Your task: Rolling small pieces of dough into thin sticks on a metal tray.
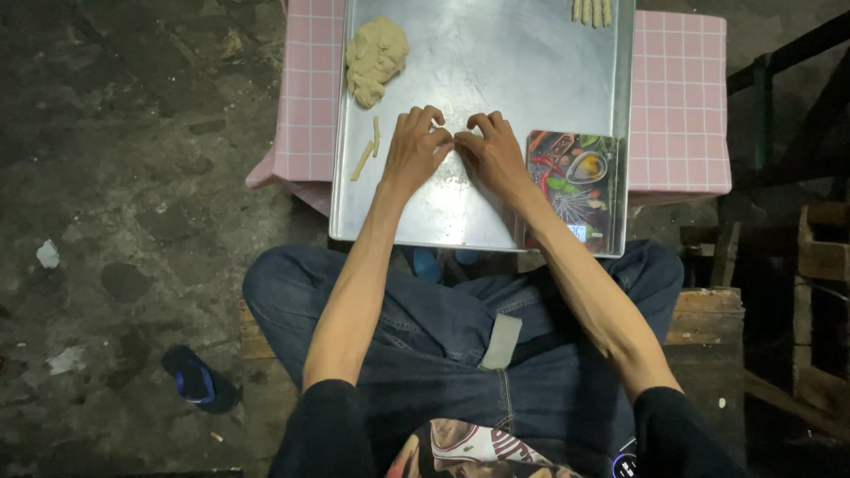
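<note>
My left hand point(416, 146) and my right hand point(492, 152) rest side by side on a large metal tray point(496, 62), fingers curled and fingertips meeting near the middle. Whatever lies under the fingertips is hidden. A lump of beige dough point(375, 57) sits at the tray's far left. Two thin dough strips point(367, 150) lie just left of my left hand. Several more dough sticks point(591, 11) lie at the tray's far right edge.
A flat scale with a picture of spices point(573, 181) sits on the tray's near right corner. The tray rests on a small table with a pink checked cloth point(679, 106). A blue sandal point(197, 379) lies on the dark floor at left. Wooden boards point(823, 257) stand at right.
</note>
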